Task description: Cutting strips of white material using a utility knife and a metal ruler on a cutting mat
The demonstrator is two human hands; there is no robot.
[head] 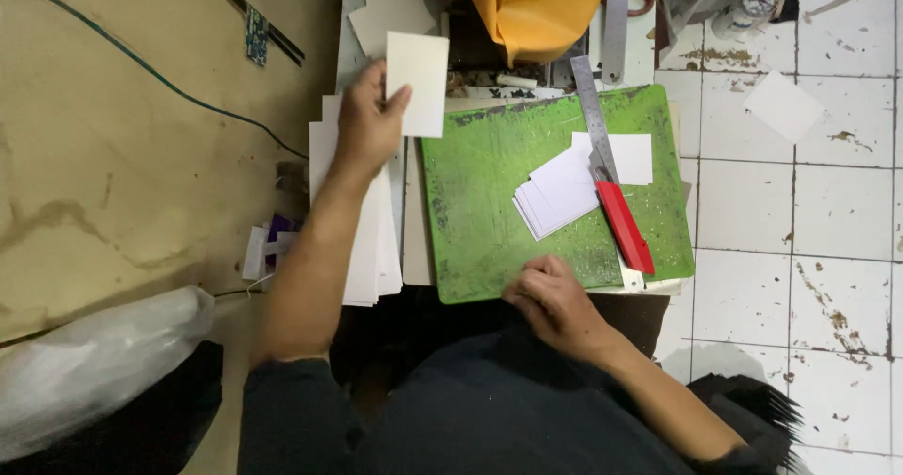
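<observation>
Left hand (369, 122): raised over the left part of the work area, grip closed on a blank cream card (418, 82), thumb on the card's lower left edge, fingers behind it.
Card: upright rectangle, held clear of the surface, above and just left of the green mat (489, 202), its top edge near the orange bag (534, 5).
Right hand (555, 301): resting at the mat's near edge, fingers curled in a loose fist; grip clenched, and I cannot tell whether anything is inside it.
Mat: green cutting mat, scuffed and scratched, lying on the counter with one corner towards the tiled floor (828, 212).
Cut cards (557, 197): a small fanned pile of white pieces on the mat, right of centre, well apart from the left hand, near the right hand but not touching it.
Single sheet (635, 155): white, on the mat behind the pile, partly under the ruler (593, 108).
Ruler: steel, lying slantwise from the mat's far edge down towards the knife (623, 223).
Knife: red-handled cutter, on the mat just right of the pile, its tip meeting the ruler's lower end.
Stack (362, 249): tall pile of white sheets left of the mat, under the left forearm.
Loose sheets (390, 14): pale, at the far edge beyond the held card.
Plastic bag (94, 367): clear, crumpled, at the lower left.
Cable (150, 71): thin, dark, crossing the brown surface at left.
</observation>
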